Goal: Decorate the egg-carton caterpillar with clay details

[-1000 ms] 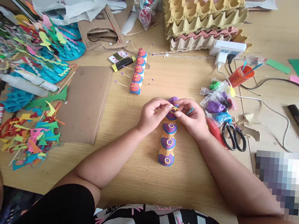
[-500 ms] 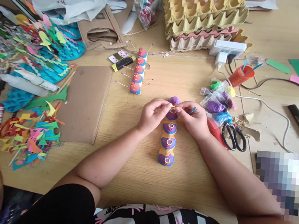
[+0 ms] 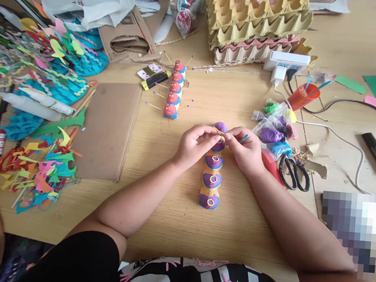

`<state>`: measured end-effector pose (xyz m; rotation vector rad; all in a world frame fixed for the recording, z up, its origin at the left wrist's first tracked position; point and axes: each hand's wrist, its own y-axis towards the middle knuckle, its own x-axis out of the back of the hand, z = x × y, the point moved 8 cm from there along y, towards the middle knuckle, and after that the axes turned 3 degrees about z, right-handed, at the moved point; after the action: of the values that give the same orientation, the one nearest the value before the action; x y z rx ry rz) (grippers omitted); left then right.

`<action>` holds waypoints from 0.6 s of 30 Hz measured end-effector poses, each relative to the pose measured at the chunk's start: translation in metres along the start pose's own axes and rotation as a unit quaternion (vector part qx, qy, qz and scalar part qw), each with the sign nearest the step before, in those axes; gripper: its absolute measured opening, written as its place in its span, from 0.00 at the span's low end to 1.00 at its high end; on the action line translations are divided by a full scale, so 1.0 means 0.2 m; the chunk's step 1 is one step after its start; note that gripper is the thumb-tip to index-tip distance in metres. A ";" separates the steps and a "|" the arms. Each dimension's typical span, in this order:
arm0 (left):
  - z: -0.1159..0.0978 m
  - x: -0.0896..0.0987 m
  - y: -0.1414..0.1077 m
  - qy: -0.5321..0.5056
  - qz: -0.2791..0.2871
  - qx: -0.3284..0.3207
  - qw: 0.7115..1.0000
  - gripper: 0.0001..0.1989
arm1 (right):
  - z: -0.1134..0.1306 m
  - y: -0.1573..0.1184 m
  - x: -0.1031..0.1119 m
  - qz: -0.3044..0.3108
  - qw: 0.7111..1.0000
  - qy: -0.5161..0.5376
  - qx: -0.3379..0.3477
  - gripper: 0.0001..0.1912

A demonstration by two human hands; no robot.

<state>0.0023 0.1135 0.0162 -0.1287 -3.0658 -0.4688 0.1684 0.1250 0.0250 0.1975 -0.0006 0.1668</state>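
A purple and orange egg-carton strip [image 3: 211,180] lies lengthwise in front of me, with yellow rings on its purple bumps. Over its far end, my left hand [image 3: 194,146] pinches a thin yellow strand [image 3: 219,131] between thumb and fingertips. My right hand [image 3: 245,152] is closed at the strand's other end, its thumb and forefinger pressed together. A small blue tool [image 3: 243,138] sticks out from between the right hand's fingers. Part of the farthest bump is hidden behind the fingers.
A red and blue carton strip [image 3: 173,92] stands beyond my left hand. Brown cardboard [image 3: 107,130] and paper scraps [image 3: 49,169] lie left. To the right are clay bags [image 3: 271,134], black-handled scissors [image 3: 294,173], an orange cup [image 3: 304,96] and a power strip [image 3: 287,61]. Egg trays [image 3: 255,24] are stacked behind.
Both hands have shifted slightly to the right. The yellow strand now slants up over the far purple bump, and more of that bump shows between the hands.
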 end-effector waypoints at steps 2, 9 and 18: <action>0.00 0.00 0.00 -0.003 -0.005 -0.002 1.000 0.14 | 0.00 0.00 0.00 -0.001 1.000 0.014 -0.007 0.24; 0.01 0.02 0.00 0.034 -0.026 -0.017 0.999 0.26 | -0.03 0.00 -0.01 0.006 0.997 0.073 -0.024 0.22; 0.01 0.00 0.00 0.047 0.018 -0.027 0.998 0.10 | -0.04 0.00 -0.03 0.030 0.994 0.098 -0.027 0.19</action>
<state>0.0029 0.1135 0.0144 -0.1578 -2.9542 -0.5409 0.1626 0.1255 0.0177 0.1266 0.1837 0.2451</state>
